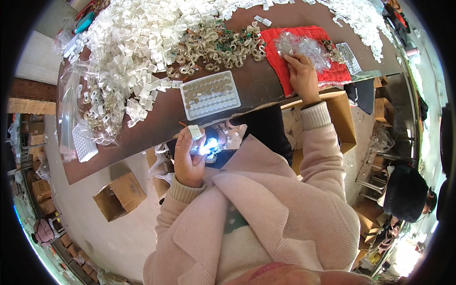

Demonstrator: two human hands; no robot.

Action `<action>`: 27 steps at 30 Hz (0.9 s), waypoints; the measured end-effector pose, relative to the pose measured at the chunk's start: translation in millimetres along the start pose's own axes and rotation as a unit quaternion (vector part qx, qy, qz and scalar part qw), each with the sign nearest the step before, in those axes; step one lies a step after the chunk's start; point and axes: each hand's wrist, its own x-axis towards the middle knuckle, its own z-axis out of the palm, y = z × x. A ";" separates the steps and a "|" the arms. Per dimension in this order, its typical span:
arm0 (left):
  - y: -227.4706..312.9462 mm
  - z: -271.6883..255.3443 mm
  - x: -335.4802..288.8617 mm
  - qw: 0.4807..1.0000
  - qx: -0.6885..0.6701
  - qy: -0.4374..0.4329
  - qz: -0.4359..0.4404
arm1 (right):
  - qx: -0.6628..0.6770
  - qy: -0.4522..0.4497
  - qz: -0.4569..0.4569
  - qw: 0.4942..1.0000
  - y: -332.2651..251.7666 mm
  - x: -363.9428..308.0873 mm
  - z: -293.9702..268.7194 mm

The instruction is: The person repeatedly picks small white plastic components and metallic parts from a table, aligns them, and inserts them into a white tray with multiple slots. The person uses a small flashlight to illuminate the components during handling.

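My left hand (188, 159), in front of the table's near edge, has its fingers closed on a small white plastic case (194, 132). Just beside those fingers a bright white light (208, 147) glows, with clear looped pieces hanging under it; glare hides how they join the case. At the right, my right hand (304, 78) reaches over a red cloth (278, 61). Its fingers are partly stretched, their tips at the edge of a heap of clear plastic pieces (308, 50). No held piece shows there. Between the hands lies a white tray (211, 111) with round wells, several holding grey discs.
A big heap of white plastic cases (142, 38) covers the table's (256, 83) far left. Clear wire coils (218, 45) lie beside it. More white pieces (356, 19) lie far right. Cardboard boxes (128, 192) stand below on the floor, one by my right arm.
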 end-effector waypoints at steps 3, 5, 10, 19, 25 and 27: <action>1.3 0.1 0.5 0.994 0.091 -0.035 0.046 | 0.018 -0.007 0.011 1.000 -9.6 -12.5 -7.5; 2.3 0.9 0.1 0.999 0.041 -0.012 0.012 | 0.037 -0.007 0.017 0.999 -15.2 -22.5 -15.7; 2.8 5.9 2.4 0.999 -0.017 -0.033 -0.019 | 0.149 0.042 0.128 0.980 -18.1 -34.3 -32.2; 1.4 2.5 3.9 1.000 0.006 -0.027 -0.010 | 0.132 -0.002 0.081 0.988 -21.7 -23.1 -25.3; 2.4 -2.0 1.0 1.000 -0.015 -0.009 -0.019 | 0.094 -0.004 0.077 0.993 -21.1 -21.7 -19.6; 1.8 -2.8 1.3 0.999 -0.024 -0.024 -0.008 | 0.150 0.007 0.151 0.977 -20.1 -22.8 -21.9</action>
